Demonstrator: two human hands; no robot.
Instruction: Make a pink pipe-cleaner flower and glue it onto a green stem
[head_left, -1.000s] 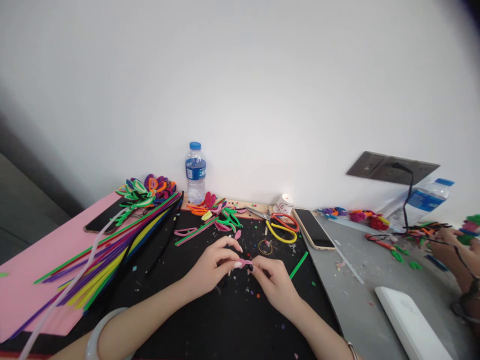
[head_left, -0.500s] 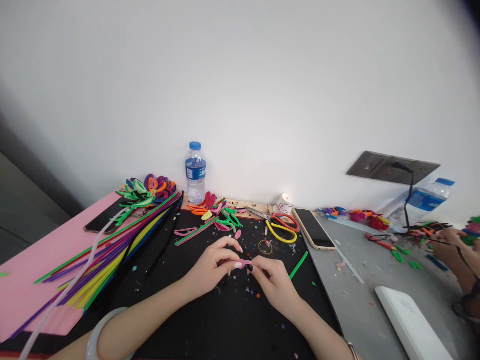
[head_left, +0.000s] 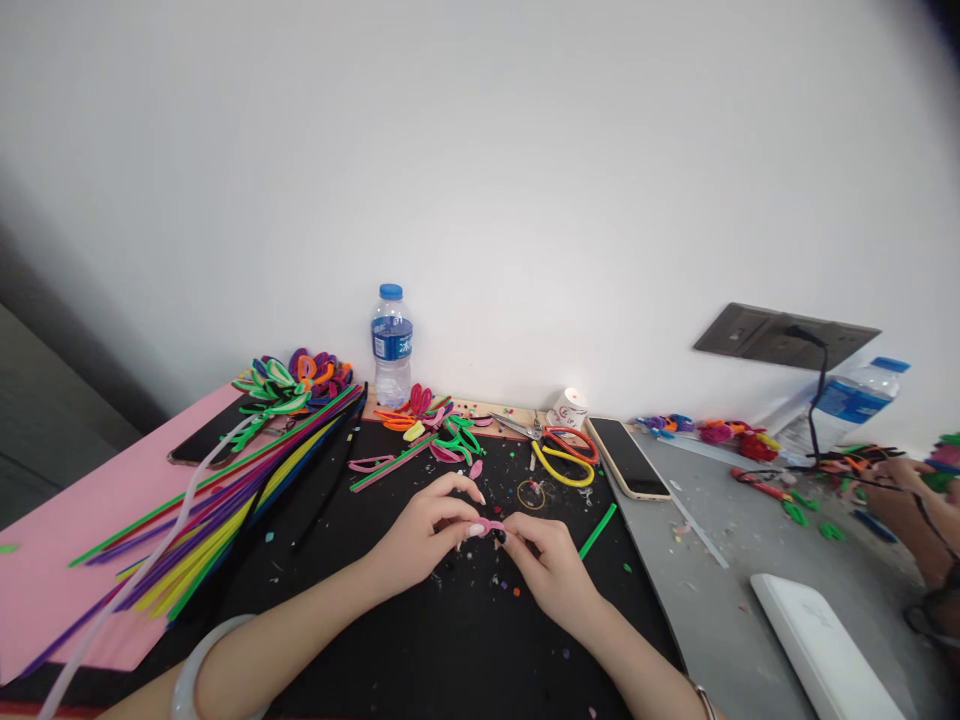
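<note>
Over the black mat (head_left: 420,640), my left hand (head_left: 424,535) and my right hand (head_left: 547,565) meet at a small pink pipe-cleaner piece (head_left: 491,526). Both hands pinch it between thumb and fingertips, the left from its left end, the right from its right end. A dark bit shows at the piece's right end under my right fingertips. A pale bangle (head_left: 199,665) sits on my left wrist.
A bundle of long coloured pipe cleaners (head_left: 217,500) lies at left on pink paper (head_left: 67,520). Behind are a water bottle (head_left: 391,345), folded petal shapes (head_left: 296,380), scissors (head_left: 525,428), coloured loops (head_left: 566,455) and a phone (head_left: 626,457). Another person's hand (head_left: 907,490) works at far right beside a white box (head_left: 821,650).
</note>
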